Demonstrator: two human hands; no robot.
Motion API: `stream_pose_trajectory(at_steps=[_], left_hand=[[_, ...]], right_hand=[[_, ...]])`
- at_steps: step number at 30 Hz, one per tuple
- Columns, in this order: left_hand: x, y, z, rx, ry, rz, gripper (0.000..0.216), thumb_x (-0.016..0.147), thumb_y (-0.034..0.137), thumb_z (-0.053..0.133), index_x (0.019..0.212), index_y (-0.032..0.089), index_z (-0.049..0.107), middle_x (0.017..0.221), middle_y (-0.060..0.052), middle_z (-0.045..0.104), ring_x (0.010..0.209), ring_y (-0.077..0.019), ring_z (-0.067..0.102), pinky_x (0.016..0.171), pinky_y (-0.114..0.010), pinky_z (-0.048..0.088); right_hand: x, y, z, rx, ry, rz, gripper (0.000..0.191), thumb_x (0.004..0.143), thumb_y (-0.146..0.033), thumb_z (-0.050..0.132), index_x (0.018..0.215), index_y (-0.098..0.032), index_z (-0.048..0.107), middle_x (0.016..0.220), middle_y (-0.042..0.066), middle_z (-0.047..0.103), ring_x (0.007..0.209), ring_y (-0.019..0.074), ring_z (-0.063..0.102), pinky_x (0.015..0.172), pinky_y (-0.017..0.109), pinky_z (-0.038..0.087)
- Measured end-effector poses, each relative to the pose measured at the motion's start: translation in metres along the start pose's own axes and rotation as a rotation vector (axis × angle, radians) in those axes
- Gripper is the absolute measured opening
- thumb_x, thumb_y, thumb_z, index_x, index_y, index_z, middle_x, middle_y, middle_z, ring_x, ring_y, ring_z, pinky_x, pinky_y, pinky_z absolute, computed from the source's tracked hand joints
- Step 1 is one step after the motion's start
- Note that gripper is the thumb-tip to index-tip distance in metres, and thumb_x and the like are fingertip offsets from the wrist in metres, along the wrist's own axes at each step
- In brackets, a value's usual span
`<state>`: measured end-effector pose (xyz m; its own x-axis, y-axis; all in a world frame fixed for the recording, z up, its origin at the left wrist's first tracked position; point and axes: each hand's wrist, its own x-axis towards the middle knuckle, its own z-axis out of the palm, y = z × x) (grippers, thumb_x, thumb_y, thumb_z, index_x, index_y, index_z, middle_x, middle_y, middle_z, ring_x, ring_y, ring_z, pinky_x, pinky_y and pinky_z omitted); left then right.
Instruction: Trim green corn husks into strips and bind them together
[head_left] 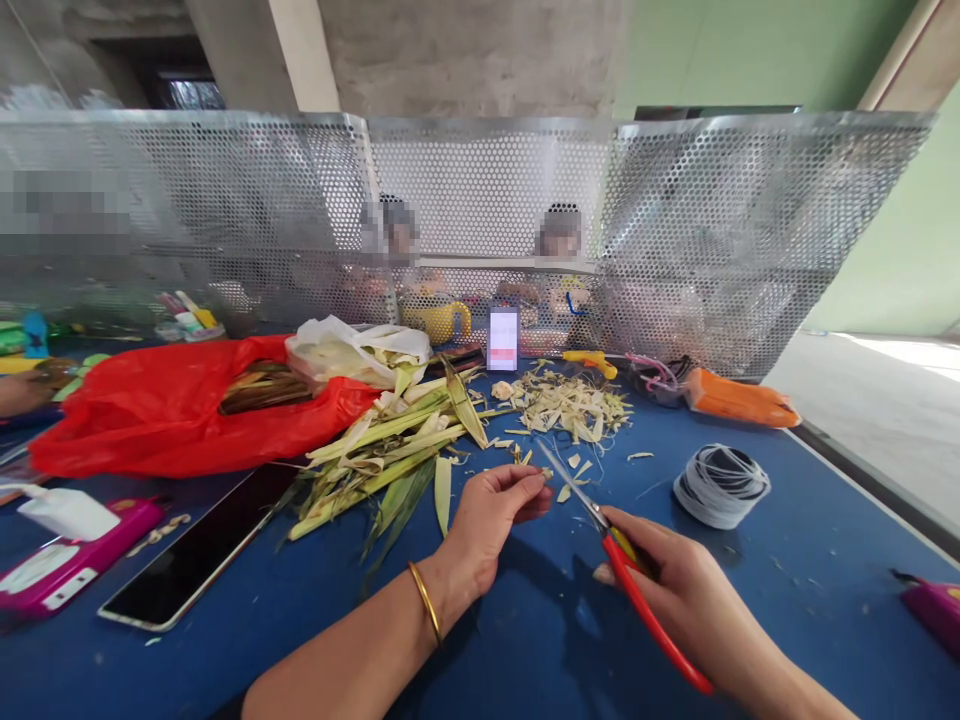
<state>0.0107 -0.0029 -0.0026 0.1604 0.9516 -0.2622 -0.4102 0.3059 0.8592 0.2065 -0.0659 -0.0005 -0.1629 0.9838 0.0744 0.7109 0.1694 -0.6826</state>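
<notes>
My right hand (675, 580) grips red-handled scissors (622, 560), their blades pointing up-left toward my left hand. My left hand (491, 515) is curled in a pinch just left of the blade tips, its fingertips closed on a small piece of leaf (541, 476). A gold bangle sits on that wrist. A pile of long green and pale leaf strips (390, 445) lies just beyond my left hand on the blue table (525, 640). Cut scraps (570, 405) lie further back.
A red plastic bag (165, 415) and a white bag (352, 350) lie at left. A dark tablet (199, 545), a pink phone (67, 565), a coil of elastic cord (720, 485), an orange object (739, 400) and a perforated metal screen (480, 220) with two people behind it surround the work area.
</notes>
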Motion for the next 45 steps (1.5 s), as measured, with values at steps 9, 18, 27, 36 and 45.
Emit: stream_pose_trajectory(at_steps=[9, 18, 27, 36, 45], left_hand=[[-0.001, 0.006, -0.004, -0.039, -0.041, -0.02, 0.02, 0.067, 0.024, 0.079, 0.081, 0.011, 0.072, 0.074, -0.007, 0.073, 0.065, -0.0127, 0.067, 0.068, -0.024, 0.055], [-0.008, 0.004, -0.001, 0.066, -0.067, -0.077, 0.017, 0.071, 0.027, 0.076, 0.077, 0.013, 0.068, 0.069, -0.003, 0.068, 0.059, -0.0092, 0.061, 0.061, -0.021, 0.052], [-0.012, 0.0, 0.0, 0.107, -0.131, -0.143, 0.02, 0.069, 0.028, 0.077, 0.079, 0.013, 0.068, 0.068, -0.002, 0.065, 0.056, -0.0083, 0.058, 0.057, -0.021, 0.049], [-0.012, -0.003, 0.001, 0.075, -0.146, -0.191, 0.021, 0.068, 0.027, 0.077, 0.078, 0.012, 0.066, 0.066, -0.001, 0.064, 0.054, -0.0081, 0.057, 0.057, -0.021, 0.048], [-0.012, -0.004, 0.002, 0.03, -0.152, -0.247, 0.021, 0.07, 0.029, 0.075, 0.076, 0.013, 0.063, 0.066, 0.001, 0.06, 0.056, -0.0082, 0.055, 0.056, -0.022, 0.047]], right_hand=[[-0.005, -0.009, -0.001, -0.641, 0.06, 0.266, 0.035, 0.085, -0.045, 0.05, 0.109, -0.02, 0.056, 0.073, 0.005, 0.071, 0.068, 0.0276, 0.068, 0.052, 0.028, 0.037], [-0.013, -0.035, -0.006, -0.875, -0.233, 0.028, 0.017, 0.086, -0.032, 0.053, 0.084, -0.02, 0.065, 0.077, 0.005, 0.07, 0.068, 0.0213, 0.067, 0.053, 0.027, 0.033], [0.056, 0.011, -0.026, -1.228, -0.053, 0.034, 0.025, 0.084, -0.002, 0.046, 0.084, -0.008, 0.07, 0.092, 0.02, 0.067, 0.089, 0.0272, 0.061, 0.073, 0.036, 0.039], [0.067, 0.031, -0.025, -1.247, 0.072, -0.041, 0.023, 0.084, 0.003, 0.043, 0.081, -0.007, 0.063, 0.075, 0.018, 0.068, 0.071, 0.0257, 0.065, 0.065, 0.034, 0.036], [0.045, 0.039, -0.025, -1.061, 0.077, -0.25, 0.025, 0.084, 0.002, 0.04, 0.081, -0.017, 0.056, 0.076, 0.005, 0.066, 0.07, 0.0188, 0.061, 0.067, 0.029, 0.036]])
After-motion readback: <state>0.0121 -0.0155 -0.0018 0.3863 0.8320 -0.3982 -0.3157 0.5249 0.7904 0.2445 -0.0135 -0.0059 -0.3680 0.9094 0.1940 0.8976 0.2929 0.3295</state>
